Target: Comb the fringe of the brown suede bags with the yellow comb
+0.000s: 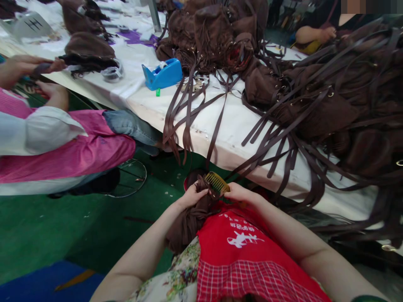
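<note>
A dark brown fabric bag (189, 222) with a gathered top rests on my lap, beside the red apron. My left hand (193, 195) pinches the bag's brown material near its upper end. In my right hand (237, 193) is a yellow-brown comb (216, 182), gripped at its right end. The comb's teeth lie over the brown material, just right of my left fingers. Part of the bag is hidden behind my left forearm.
The white table (208, 121) bears a blue tape dispenser (163, 74), piles of brown bags (214, 33) and long straps (189, 117) hanging over its edge. A person in pink (78, 147) sits at left; another person's arm (315, 35) shows beyond the table.
</note>
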Demonstrator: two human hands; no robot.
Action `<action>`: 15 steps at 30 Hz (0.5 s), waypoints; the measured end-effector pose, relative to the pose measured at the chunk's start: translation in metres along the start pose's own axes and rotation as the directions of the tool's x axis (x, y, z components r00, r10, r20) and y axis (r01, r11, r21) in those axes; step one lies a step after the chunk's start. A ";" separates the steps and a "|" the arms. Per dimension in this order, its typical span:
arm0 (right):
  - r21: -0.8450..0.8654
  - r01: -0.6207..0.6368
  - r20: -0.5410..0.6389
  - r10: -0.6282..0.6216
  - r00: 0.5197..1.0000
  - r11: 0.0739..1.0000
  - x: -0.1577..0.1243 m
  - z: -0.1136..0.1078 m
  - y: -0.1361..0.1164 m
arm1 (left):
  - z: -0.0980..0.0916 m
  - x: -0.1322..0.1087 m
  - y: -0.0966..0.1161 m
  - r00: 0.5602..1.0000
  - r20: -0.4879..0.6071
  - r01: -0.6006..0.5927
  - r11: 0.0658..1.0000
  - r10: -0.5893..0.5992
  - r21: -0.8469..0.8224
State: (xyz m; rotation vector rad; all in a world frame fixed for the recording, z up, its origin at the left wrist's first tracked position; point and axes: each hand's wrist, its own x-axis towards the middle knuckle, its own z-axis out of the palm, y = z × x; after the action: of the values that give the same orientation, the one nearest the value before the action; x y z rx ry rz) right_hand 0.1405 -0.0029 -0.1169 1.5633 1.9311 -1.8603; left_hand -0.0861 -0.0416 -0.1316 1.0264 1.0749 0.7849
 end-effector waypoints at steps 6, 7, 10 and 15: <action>0.082 -0.153 0.110 0.143 0.984 0.985 -0.004 -0.014 -0.011 | 0.001 0.006 0.006 0.962 0.269 0.040 0.999 -0.040 0.006; 0.104 -0.168 0.127 0.155 0.980 0.980 -0.003 -0.015 -0.014 | 0.001 0.006 0.007 0.956 0.287 0.065 0.998 -0.059 -0.014; 0.188 -0.187 0.128 0.164 0.978 0.964 0.003 -0.018 -0.021 | 0.000 0.005 0.009 0.946 0.310 0.124 0.988 -0.089 -0.095; 0.295 -0.150 0.026 0.149 0.989 0.944 0.016 -0.007 -0.025 | 0.002 0.004 0.012 0.940 0.338 0.088 0.991 -0.048 -0.104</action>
State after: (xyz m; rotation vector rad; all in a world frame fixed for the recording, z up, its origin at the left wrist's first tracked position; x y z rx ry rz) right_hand 0.1207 0.0177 -0.1071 1.7248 1.5349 -2.1612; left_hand -0.0836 -0.0347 -0.1209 0.9758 0.7586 0.5839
